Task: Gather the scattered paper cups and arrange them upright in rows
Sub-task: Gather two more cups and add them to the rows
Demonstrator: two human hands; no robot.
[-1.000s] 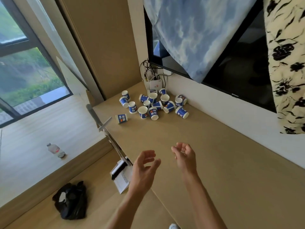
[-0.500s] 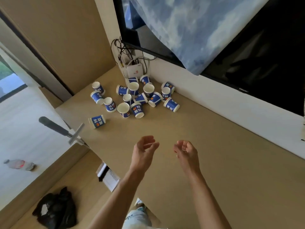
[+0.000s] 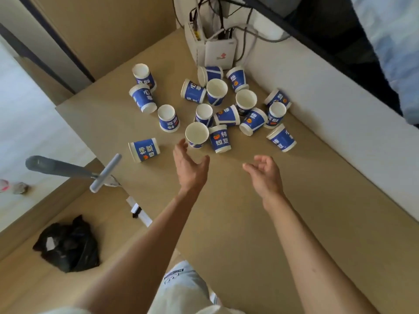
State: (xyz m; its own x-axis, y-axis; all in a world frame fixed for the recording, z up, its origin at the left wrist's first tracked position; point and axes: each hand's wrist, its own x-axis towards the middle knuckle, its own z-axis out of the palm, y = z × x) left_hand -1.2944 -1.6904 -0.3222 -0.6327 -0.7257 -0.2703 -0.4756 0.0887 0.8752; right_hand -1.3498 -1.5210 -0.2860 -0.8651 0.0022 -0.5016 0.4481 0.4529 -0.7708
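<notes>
Both hands empty, fingers loosely curled apart. Left hand hovers just short of the nearest cup, which stands upright at the near edge of the cup pile; fingertips close to its rim, not touching. Right hand hangs a bit further back, near side of the pile. Cups lie scattered on the bench between the hands and the router, most tipped on their sides, a few upright, several touching. One stray cup lies on its side left of the pile, near the bench edge. No rows formed yet.

Risks: the cups are light and packed tight, so a quick grab at the nearest cup likely knocks its neighbours and sets the sideways ones rolling. The stray cup could roll off the edge if bumped. Squeezing too hard would dent the thin paper wall. Cups beside the router may snag its cables when pulled out.

Versus half a second ago: view has closed in on the pile, both hands have advanced toward it, left hand leading. Cups unmoved.
</notes>
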